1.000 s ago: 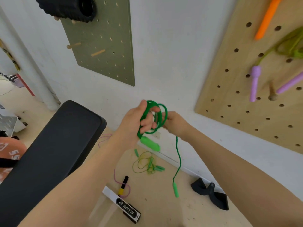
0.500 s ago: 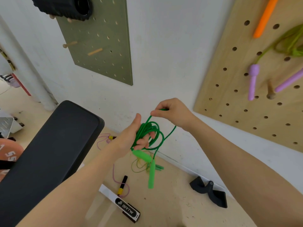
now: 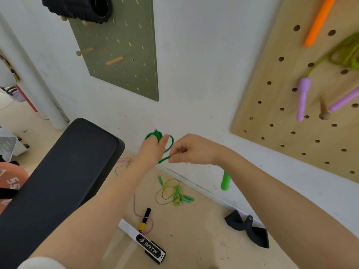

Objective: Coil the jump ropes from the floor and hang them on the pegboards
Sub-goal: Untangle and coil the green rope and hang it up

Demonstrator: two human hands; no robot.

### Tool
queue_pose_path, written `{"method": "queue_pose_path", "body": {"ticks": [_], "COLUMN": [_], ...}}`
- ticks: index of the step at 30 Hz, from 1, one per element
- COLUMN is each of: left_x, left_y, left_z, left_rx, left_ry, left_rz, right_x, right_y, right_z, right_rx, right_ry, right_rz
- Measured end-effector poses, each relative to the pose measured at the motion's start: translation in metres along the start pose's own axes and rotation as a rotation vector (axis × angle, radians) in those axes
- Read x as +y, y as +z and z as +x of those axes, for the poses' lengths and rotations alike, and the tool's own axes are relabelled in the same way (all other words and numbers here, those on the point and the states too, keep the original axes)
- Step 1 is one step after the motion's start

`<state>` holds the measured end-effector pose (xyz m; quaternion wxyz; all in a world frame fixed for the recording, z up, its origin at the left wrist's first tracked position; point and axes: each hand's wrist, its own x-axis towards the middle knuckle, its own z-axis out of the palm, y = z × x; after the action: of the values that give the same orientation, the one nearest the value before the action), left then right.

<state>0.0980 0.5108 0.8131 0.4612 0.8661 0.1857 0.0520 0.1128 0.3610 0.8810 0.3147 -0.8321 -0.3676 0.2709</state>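
My left hand (image 3: 153, 150) grips a coil of green jump rope (image 3: 155, 134), most of it hidden behind the hand. My right hand (image 3: 191, 149) pinches a strand of that rope just right of the coil. One green handle (image 3: 225, 180) hangs below my right wrist. A thin yellow-green rope (image 3: 172, 193) lies tangled on the floor by the wall. A pink rope with a black-and-yellow handle (image 3: 144, 220) lies nearer me. The wooden pegboard (image 3: 275, 113) on the right holds hung ropes with purple and orange handles. The green pegboard (image 3: 120, 45) hangs further left.
A black padded bench (image 3: 64, 171) fills the lower left. A black foam roller (image 3: 81, 6) rests on pegs at the top of the green pegboard. A black strap handle (image 3: 246, 228) lies on the floor by the wall, and a white bench foot (image 3: 143, 241) is below.
Both hands have come level, with my right hand dropping from above the coil to its right side. The hanging green handle has swung right, under my right wrist.
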Motion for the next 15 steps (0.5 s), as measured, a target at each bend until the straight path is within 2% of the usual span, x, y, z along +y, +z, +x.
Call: {"method": "queue_pose_path", "body": {"ticks": [1,5,8,10,12,15], "left_x": [-0.008,-0.01,0.012,0.028,0.039,0.042], "left_y": [0.0,-0.008,-0.017,-0.022,-0.022,-0.019], "left_z": [-0.002,-0.024,-0.041,-0.045,-0.041,-0.023], "left_rx": [-0.098,-0.58,-0.804,-0.779,-0.594,-0.248], "left_ry": [-0.004,0.017,0.03,0.044,0.055,-0.019], "left_rz": [0.005,-0.397,-0.733,-0.938,-1.088,-1.023], "right_x": [-0.003,0.007,0.029,0.039,0.045,0.043], "right_y": [-0.009,-0.033,-0.027,-0.014,-0.002,0.013], "right_z": [-0.001,0.0,0.008,0.013,0.017,0.017], "right_rx": [0.05,0.334,0.469,0.493,0.449,0.171], "right_ry": [-0.025,-0.077,-0.006,0.031,0.068,0.181], "right_rz": [0.005,0.168,0.318,0.393,0.413,0.334]}}
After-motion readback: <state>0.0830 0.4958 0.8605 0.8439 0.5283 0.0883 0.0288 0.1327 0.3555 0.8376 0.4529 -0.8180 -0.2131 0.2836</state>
